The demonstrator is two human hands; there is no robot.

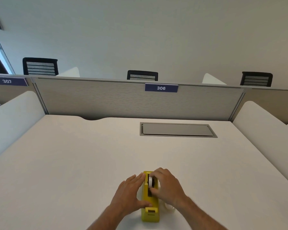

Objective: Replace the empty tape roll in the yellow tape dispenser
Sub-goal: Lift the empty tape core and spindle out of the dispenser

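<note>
The yellow tape dispenser stands lengthwise on the white desk near the front edge, its cutter end toward me. My left hand lies flat against the dispenser's left side, thumb on its top. My right hand reaches in from the right and pinches the white roll sitting in the dispenser's slot, with a dark core beside it. A pale, translucent tape roll lies on the desk just right of the dispenser, mostly hidden under my right wrist.
A grey flip-up cable hatch is set into the desk at the back right. A fabric partition with a "306" label closes the far edge. White side dividers flank the desk. Black chairs stand beyond.
</note>
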